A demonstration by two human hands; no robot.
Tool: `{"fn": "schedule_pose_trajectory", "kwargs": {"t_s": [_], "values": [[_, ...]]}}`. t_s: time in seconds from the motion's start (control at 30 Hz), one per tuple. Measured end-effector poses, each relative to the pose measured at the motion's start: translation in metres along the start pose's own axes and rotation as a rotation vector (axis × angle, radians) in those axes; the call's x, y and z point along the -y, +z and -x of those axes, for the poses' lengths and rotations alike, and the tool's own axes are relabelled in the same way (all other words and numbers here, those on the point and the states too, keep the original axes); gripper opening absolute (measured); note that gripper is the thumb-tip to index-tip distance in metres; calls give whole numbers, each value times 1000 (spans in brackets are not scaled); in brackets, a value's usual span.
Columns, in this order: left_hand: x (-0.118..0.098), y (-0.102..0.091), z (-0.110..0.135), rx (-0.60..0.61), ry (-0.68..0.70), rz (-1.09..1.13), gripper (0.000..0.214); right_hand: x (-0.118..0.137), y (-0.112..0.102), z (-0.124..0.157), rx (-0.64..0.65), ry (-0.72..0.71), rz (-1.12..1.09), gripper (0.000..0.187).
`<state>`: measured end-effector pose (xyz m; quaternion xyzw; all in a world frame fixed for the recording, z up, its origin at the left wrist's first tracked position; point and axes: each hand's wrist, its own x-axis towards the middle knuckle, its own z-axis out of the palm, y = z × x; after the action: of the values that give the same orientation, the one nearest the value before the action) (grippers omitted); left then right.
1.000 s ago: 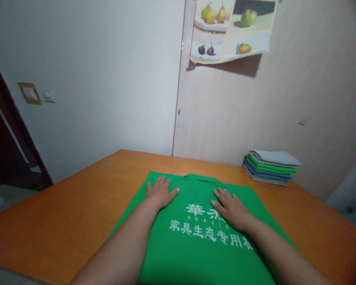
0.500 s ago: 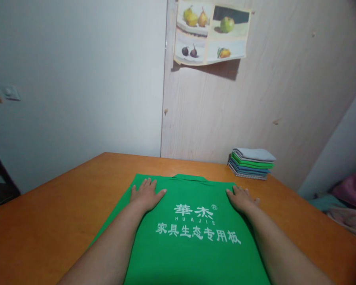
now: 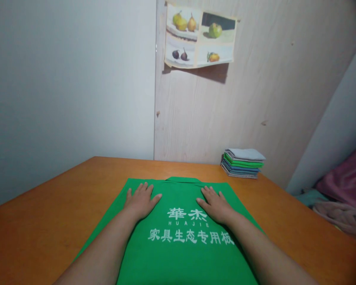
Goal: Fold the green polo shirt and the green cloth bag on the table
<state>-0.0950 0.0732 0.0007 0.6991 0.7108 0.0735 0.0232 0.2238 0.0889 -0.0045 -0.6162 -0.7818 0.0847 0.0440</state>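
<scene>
A green collared shirt (image 3: 178,263) lies spread on the table with its printed back up; white characters and "HUAJIE" run across its middle. The collar points away from me, and the near end runs out of view. My left hand (image 3: 141,202) rests flat on the upper left of the shirt, fingers spread. On the upper right, my right hand (image 3: 216,206) lies on the cloth with its fingers apart, beside the print. My right forearm covers the end of the lower line of characters.
The wooden table (image 3: 77,186) reaches back to the wall. At its far right stands a stack of folded cloths (image 3: 243,163). A sheet of fruit pictures (image 3: 199,37) hangs on the wall. Beyond the table's right edge lies rumpled pink fabric (image 3: 347,182).
My right hand has moved inward from the shirt's right edge onto its upper right. The left hand stays in about the same place on the cloth. The view has turned slightly right.
</scene>
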Motion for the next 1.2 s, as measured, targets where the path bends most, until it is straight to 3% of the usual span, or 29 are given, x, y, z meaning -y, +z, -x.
{"fn": "schedule_pose_trajectory", "kwargs": {"t_s": [0.3, 0.7, 0.97, 1.2], "values": [[6, -4, -1, 15, -70, 15, 82, -51, -1, -16, -66, 234, 50, 81], [21, 4, -12, -75, -128, 18, 80, -69, -5, -23, -183, 323, -7, 66], [-3, -11, 8, -105, -91, -48, 64, -37, -15, -4, -172, 252, -1, 69], [-66, -10, 47, 23, 166, 43, 63, 47, -3, 31, -108, 2, -50, 73]]}}
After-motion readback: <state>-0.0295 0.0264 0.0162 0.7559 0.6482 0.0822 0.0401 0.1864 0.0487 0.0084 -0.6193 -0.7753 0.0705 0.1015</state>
